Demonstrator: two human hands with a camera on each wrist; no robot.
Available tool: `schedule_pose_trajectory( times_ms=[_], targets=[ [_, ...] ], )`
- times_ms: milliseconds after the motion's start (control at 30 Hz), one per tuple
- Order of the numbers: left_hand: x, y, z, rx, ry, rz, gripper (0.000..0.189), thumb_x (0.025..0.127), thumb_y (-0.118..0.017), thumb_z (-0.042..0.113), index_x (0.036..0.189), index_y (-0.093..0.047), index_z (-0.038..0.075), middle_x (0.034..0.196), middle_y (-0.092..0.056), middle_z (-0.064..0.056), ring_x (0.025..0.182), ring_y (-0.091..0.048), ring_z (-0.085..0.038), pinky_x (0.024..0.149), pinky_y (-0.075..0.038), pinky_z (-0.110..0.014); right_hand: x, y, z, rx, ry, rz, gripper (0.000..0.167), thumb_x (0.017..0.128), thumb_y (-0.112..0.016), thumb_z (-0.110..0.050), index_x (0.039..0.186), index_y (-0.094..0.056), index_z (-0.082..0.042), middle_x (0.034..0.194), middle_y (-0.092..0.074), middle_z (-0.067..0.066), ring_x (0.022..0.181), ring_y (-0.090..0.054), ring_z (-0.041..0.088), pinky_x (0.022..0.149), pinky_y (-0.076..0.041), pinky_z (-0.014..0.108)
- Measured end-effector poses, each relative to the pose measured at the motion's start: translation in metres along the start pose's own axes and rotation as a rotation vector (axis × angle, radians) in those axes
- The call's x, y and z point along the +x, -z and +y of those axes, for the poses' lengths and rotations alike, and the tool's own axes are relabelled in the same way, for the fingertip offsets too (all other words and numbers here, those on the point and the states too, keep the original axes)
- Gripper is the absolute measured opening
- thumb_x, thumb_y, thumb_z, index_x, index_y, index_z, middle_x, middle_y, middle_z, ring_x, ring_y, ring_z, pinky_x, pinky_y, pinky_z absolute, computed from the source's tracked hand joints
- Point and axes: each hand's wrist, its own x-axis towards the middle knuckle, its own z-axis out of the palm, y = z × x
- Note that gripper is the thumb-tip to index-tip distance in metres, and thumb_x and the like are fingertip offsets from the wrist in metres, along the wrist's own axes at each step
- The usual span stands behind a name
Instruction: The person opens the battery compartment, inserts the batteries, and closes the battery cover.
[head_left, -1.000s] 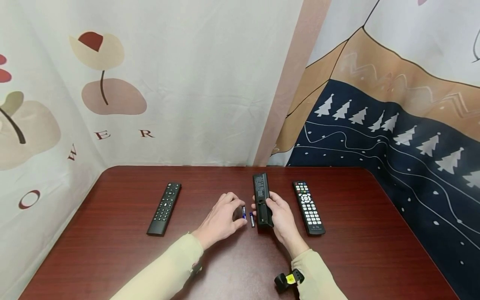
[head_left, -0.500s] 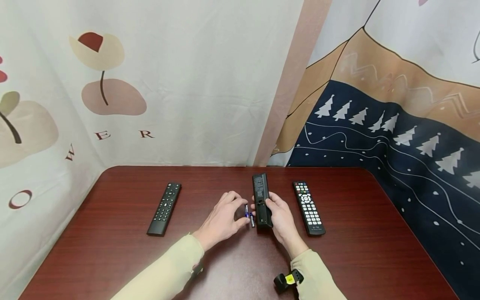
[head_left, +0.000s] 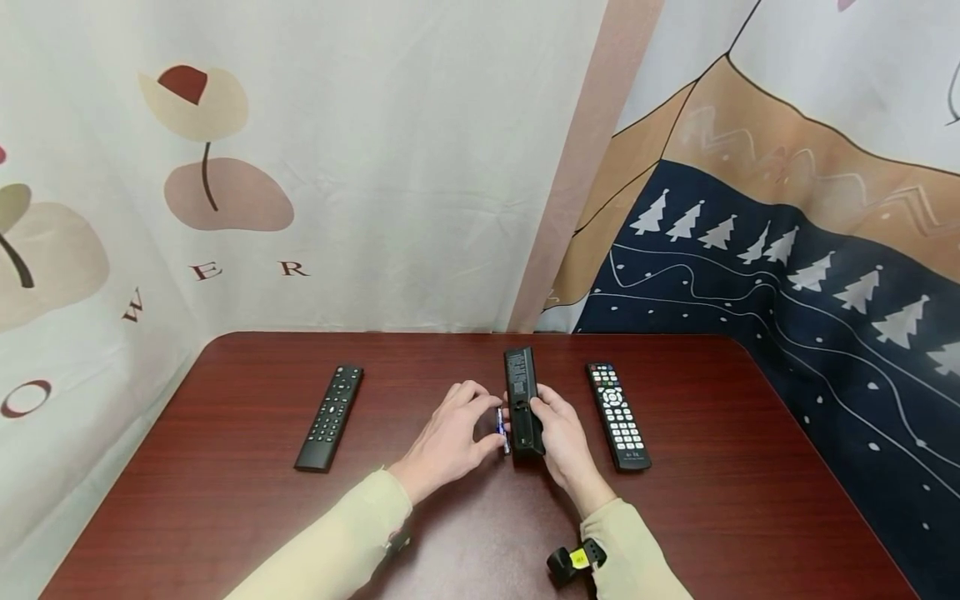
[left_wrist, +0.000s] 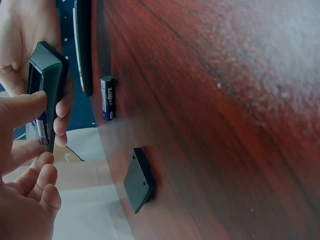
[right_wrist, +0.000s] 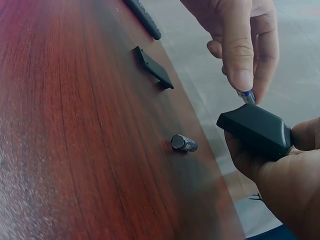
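My left hand (head_left: 450, 433) pinches a small blue and silver battery (left_wrist: 42, 131) between thumb and a fingertip. The battery is close beside the black remote control (head_left: 520, 379), which my right hand (head_left: 566, 443) grips with its back facing up. In the left wrist view the battery overlaps the remote's edge; whether it touches the remote I cannot tell. Below the hands a second battery (left_wrist: 107, 98) lies on the table. Near it rests a black battery cover (right_wrist: 152, 67), hidden behind my left hand in the head view.
A black remote (head_left: 330, 417) lies to the left on the dark red wooden table (head_left: 247, 500). Another remote with white buttons (head_left: 617, 417) lies right of my right hand. Printed curtains (head_left: 390, 167) hang behind the table's far edge.
My left hand has moved slightly right with the pinched battery, bringing it up to the remote's left side. My right hand and the remote have hardly moved.
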Motion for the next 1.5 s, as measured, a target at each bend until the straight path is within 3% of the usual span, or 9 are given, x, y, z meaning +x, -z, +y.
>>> schedule_pose_trajectory(
  times_ms=[200,433,767,933,1133,1500],
  targets=[
    [0.000,0.000,0.003,-0.021,-0.011,0.001,0.045,0.082,-0.087,0.015,0.122,-0.071,0.002,0.112,-0.061,-0.005,0.107,-0.054,-0.023,0.089,-0.052,-0.039,0.000,-0.002,0.002,0.000,0.002,0.020,0.039,0.110,-0.033,-0.009,0.140,-0.049,0.008,0.133,-0.061,0.032,0.091,-0.067,0.017,0.076,-0.057,0.031],
    [0.000,-0.001,0.006,-0.026,-0.017,-0.006,0.044,0.084,-0.086,0.016,0.123,-0.071,0.001,0.114,-0.061,-0.008,0.109,-0.054,-0.023,0.090,-0.053,-0.040,0.000,-0.002,0.002,-0.011,0.000,0.016,0.040,0.110,-0.033,-0.012,0.141,-0.050,0.007,0.133,-0.061,0.030,0.094,-0.066,0.016,0.075,-0.057,0.031],
    [0.001,-0.003,0.010,-0.031,-0.027,0.002,0.044,0.083,-0.087,0.016,0.122,-0.071,0.002,0.114,-0.060,-0.006,0.108,-0.054,-0.022,0.089,-0.053,-0.038,0.000,-0.001,0.002,0.014,-0.006,0.008,0.040,0.110,-0.033,-0.011,0.142,-0.049,0.006,0.121,-0.066,0.019,0.092,-0.069,0.024,0.073,-0.059,0.032],
    [0.002,-0.003,0.014,-0.033,-0.038,0.001,0.043,0.084,-0.086,0.016,0.122,-0.071,0.003,0.114,-0.060,-0.005,0.106,-0.053,-0.021,0.087,-0.052,-0.036,-0.001,-0.003,0.001,0.004,-0.003,0.018,0.038,0.110,-0.035,-0.011,0.140,-0.051,0.007,0.113,-0.067,0.016,0.092,-0.068,0.022,0.073,-0.058,0.030],
    [0.002,-0.005,0.016,-0.026,-0.052,-0.001,0.042,0.084,-0.086,0.017,0.122,-0.071,0.003,0.114,-0.060,-0.005,0.105,-0.053,-0.020,0.086,-0.052,-0.035,-0.001,-0.004,0.001,-0.015,-0.005,0.029,0.039,0.110,-0.036,-0.012,0.140,-0.051,0.007,0.115,-0.064,0.016,0.095,-0.064,0.018,0.075,-0.056,0.029],
    [0.003,-0.008,0.019,-0.032,-0.042,-0.016,0.042,0.087,-0.084,0.022,0.124,-0.071,0.006,0.116,-0.060,-0.002,0.105,-0.052,-0.018,0.080,-0.051,-0.031,-0.002,-0.004,0.000,0.005,-0.011,0.003,0.040,0.111,-0.033,-0.013,0.143,-0.048,0.007,0.117,-0.062,0.020,0.099,-0.065,0.028,0.074,-0.057,0.030]
  ],
)
